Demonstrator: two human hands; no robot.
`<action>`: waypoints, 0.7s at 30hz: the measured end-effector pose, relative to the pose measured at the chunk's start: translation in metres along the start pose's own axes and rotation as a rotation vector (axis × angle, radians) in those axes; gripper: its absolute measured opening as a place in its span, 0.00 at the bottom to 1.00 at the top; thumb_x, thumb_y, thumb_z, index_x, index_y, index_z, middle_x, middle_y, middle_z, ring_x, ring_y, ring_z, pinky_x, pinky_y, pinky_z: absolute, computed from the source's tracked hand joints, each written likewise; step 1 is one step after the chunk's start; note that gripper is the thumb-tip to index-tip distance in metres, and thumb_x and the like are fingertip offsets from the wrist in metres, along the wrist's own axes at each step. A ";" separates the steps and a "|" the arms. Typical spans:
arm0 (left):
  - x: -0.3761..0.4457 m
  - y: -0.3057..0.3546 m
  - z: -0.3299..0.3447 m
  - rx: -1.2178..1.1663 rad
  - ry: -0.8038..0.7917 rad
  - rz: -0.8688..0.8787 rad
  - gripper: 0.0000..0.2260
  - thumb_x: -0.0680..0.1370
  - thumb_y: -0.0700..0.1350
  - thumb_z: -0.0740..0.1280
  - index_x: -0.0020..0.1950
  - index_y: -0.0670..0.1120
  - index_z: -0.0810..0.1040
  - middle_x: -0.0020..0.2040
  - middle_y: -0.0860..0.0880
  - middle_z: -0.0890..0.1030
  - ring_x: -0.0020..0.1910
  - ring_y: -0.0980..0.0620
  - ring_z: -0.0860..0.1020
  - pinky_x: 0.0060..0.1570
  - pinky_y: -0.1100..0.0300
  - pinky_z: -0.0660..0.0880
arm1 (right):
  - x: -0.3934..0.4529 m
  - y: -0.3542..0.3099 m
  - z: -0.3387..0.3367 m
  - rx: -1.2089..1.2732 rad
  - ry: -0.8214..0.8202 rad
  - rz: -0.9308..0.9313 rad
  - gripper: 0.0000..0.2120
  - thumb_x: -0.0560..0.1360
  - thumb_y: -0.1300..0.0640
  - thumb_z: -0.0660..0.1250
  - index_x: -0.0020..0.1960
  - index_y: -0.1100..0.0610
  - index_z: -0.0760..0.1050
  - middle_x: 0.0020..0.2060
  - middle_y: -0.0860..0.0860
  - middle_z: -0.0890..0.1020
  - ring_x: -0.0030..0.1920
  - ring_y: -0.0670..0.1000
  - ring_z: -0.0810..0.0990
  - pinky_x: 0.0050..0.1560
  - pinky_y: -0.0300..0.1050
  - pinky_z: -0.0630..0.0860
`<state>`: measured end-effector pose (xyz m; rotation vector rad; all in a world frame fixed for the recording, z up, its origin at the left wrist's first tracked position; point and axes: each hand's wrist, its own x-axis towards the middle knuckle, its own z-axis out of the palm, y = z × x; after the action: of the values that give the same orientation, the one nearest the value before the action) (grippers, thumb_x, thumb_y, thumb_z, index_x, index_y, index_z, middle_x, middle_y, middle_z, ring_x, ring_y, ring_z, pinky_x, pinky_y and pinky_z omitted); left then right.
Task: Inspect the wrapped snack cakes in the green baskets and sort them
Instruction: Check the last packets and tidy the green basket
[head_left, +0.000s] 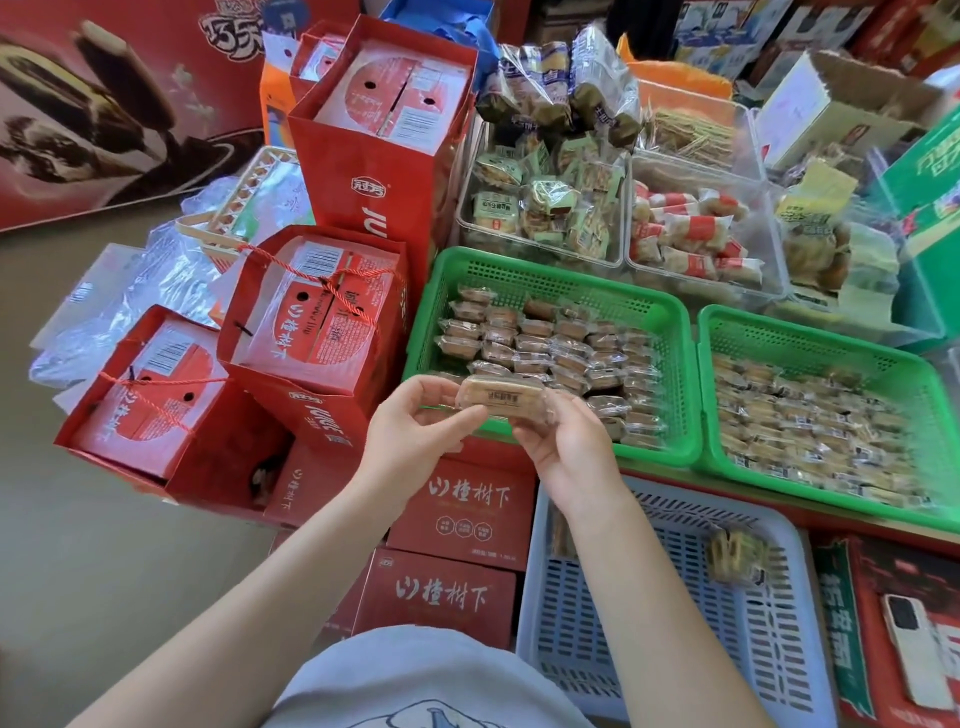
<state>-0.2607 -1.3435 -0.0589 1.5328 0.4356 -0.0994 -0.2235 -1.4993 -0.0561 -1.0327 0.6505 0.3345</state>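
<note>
Above green basket (670, 447), both hands hold cake (501, 399) crosswise.

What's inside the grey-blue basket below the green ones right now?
The grey-blue basket holds one wrapped snack pack near its right side and another pack standing against its left wall. The right forearm covers part of the floor.

Green lattice baskets (670, 312), brown cakes (545, 343), a pale blue-grey slotted crate (779, 623), red gift bags (374, 171), seemingly white-lettered

Clear-wrapped brown snack cakes (550, 358) fill two green baskets (670, 322) (one cake (501, 397) held up).
</note>
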 end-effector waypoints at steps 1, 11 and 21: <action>0.005 -0.004 -0.001 0.025 0.039 0.014 0.08 0.74 0.45 0.77 0.49 0.44 0.81 0.46 0.49 0.86 0.45 0.53 0.85 0.41 0.59 0.82 | 0.005 0.000 0.002 0.010 0.006 0.007 0.07 0.83 0.61 0.60 0.57 0.64 0.73 0.47 0.59 0.79 0.32 0.49 0.82 0.29 0.39 0.79; 0.079 -0.047 -0.014 0.126 0.106 -0.155 0.04 0.81 0.43 0.68 0.48 0.44 0.80 0.47 0.45 0.84 0.45 0.50 0.85 0.41 0.59 0.82 | 0.078 -0.002 0.005 0.065 -0.018 0.071 0.03 0.81 0.67 0.62 0.51 0.64 0.75 0.42 0.58 0.84 0.36 0.51 0.84 0.35 0.40 0.82; 0.114 -0.079 -0.013 0.643 0.026 0.248 0.05 0.79 0.40 0.67 0.55 0.43 0.78 0.51 0.48 0.79 0.47 0.49 0.78 0.46 0.60 0.73 | 0.169 0.034 0.043 -0.452 0.208 0.027 0.03 0.81 0.63 0.64 0.49 0.60 0.74 0.48 0.60 0.83 0.38 0.54 0.86 0.43 0.47 0.84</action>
<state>-0.1849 -1.3116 -0.1712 2.2109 0.2365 -0.0248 -0.0982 -1.4524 -0.1724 -1.5049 0.7963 0.4121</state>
